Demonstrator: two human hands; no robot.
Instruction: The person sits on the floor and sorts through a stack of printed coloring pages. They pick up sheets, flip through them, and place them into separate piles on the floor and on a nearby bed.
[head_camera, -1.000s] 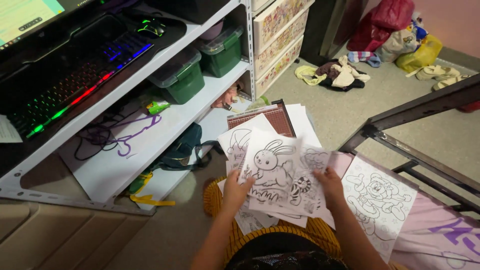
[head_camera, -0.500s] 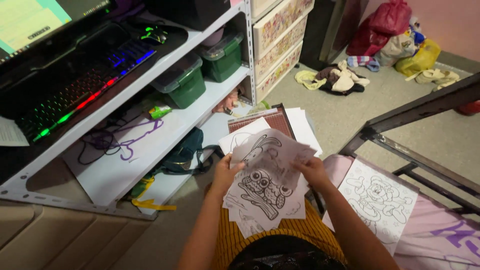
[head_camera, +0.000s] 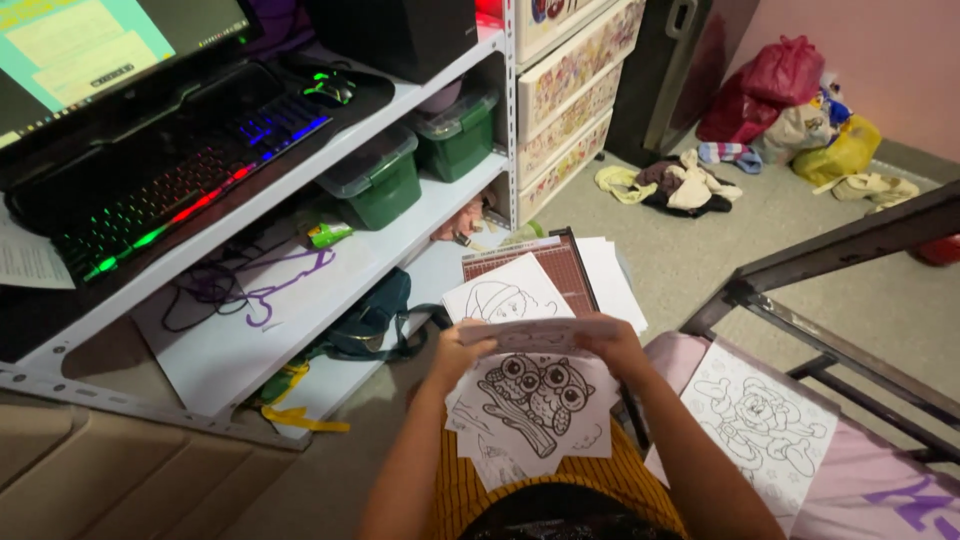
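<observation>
While both forearms angle inward, left hand and right hand pinch a colouring sheet flat

1. A white metal shelving unit stood on the left, carrying a backlit rainbow keyboard and a lit monitor.
2. Two green plastic bins with clear lids sat on a lower shelf.
3. The floor was plain grey-beige, with a heap of crumpled clothes on it.
4. A pink wall rose behind coloured bags.
5. A dark metal frame crossed the right side.
</observation>
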